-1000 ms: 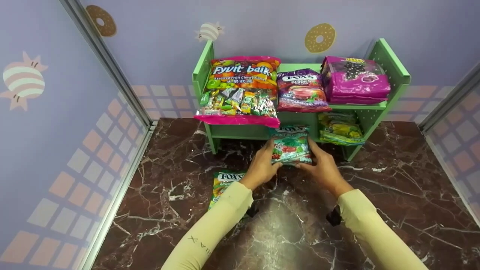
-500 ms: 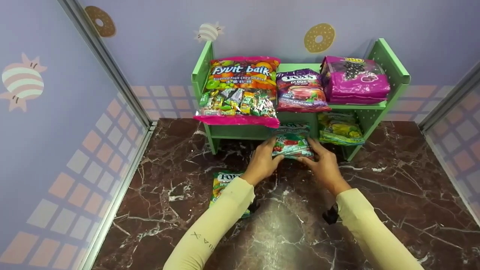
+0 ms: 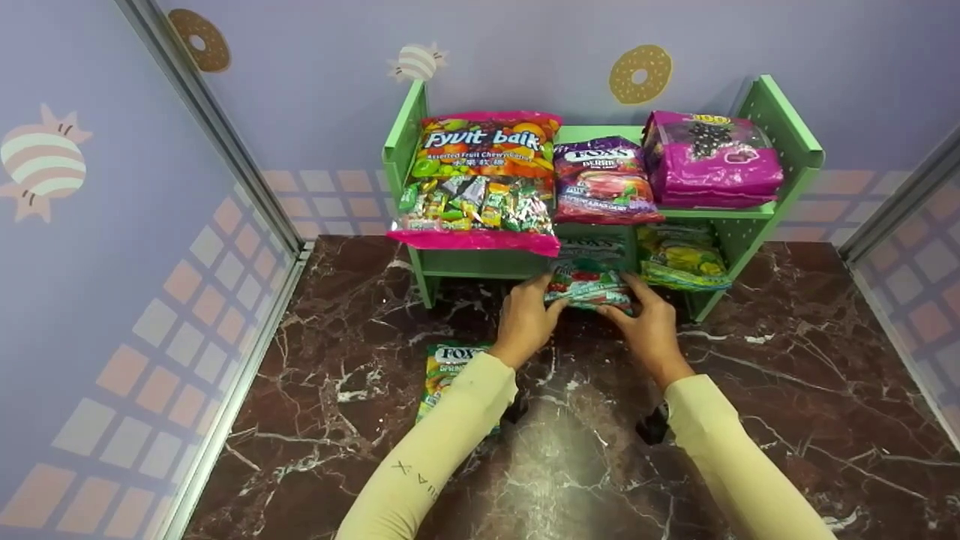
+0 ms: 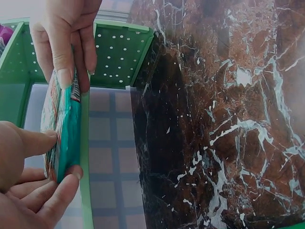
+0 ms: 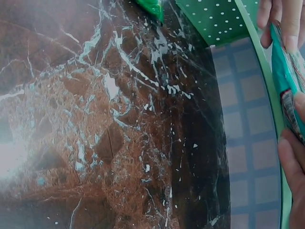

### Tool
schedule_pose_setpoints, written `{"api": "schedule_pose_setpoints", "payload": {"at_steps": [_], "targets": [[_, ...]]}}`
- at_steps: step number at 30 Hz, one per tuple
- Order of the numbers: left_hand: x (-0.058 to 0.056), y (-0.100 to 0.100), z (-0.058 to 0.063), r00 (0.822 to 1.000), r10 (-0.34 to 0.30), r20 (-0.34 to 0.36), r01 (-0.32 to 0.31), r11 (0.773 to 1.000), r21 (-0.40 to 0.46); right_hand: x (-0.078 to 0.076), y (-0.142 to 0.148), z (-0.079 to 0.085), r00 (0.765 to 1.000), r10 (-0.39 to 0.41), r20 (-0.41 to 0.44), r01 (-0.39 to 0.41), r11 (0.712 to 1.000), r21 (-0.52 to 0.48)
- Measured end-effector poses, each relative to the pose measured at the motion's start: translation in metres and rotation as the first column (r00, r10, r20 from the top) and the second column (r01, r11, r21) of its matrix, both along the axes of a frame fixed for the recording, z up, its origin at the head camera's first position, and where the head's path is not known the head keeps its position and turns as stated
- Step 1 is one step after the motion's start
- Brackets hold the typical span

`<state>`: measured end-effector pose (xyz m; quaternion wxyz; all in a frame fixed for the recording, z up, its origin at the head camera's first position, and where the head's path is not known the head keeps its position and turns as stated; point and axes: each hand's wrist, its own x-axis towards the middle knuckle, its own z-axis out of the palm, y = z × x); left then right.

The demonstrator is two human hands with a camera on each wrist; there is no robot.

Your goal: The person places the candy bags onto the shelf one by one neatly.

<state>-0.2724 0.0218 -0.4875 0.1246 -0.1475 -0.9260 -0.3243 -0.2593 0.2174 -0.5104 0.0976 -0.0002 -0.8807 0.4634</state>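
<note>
A teal Fox's candy bag (image 3: 589, 287) leans back on the lower level of the green shelf (image 3: 480, 264), its front edge near the shelf's front. My left hand (image 3: 523, 319) grips its left side, with the thumb on the front. On the opposite side my right hand (image 3: 651, 324) holds it the same way. Seen edge-on in the left wrist view, the teal bag (image 4: 69, 126) lies between the fingers of both hands. In the right wrist view only part of the bag (image 5: 288, 81) shows, at the right edge.
Above stand a Fyvit baik candy bag (image 3: 484, 180), a purple Fox's berries bag (image 3: 606, 181) and a magenta pack (image 3: 712, 161). A yellow-green candy bag (image 3: 681, 256) sits lower right. Another Fox's bag (image 3: 442, 379) lies on the marble-patterned surface (image 3: 330, 450), partly behind my left sleeve.
Both hands have moved the teal bag away from me, farther in on the lower shelf. Its top has tipped back under the upper level. The other bags have stayed put.
</note>
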Motion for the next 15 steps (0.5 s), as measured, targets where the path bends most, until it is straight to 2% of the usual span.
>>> {"api": "schedule_pose_setpoints", "payload": {"at_steps": [5, 8, 15], "targets": [[-0.0019, 0.0027, 0.0011, 0.998, 0.038, 0.044, -0.038, 0.999, 0.018, -0.002, -0.0045, -0.0027, 0.995, -0.051, -0.083, 0.05, 0.999, -0.014], [-0.0025, 0.0035, 0.0018, 0.997, 0.043, 0.057, -0.043, 0.999, -0.002, -0.0031, -0.0064, -0.005, 0.991, -0.059, -0.117, 0.062, 0.998, 0.024], [-0.0031, -0.0006, -0.0003, 0.998, -0.004, 0.061, 0.01, 0.996, -0.089, -0.0023, -0.0061, -0.0072, 0.997, -0.059, -0.046, 0.067, 0.982, 0.177]]}}
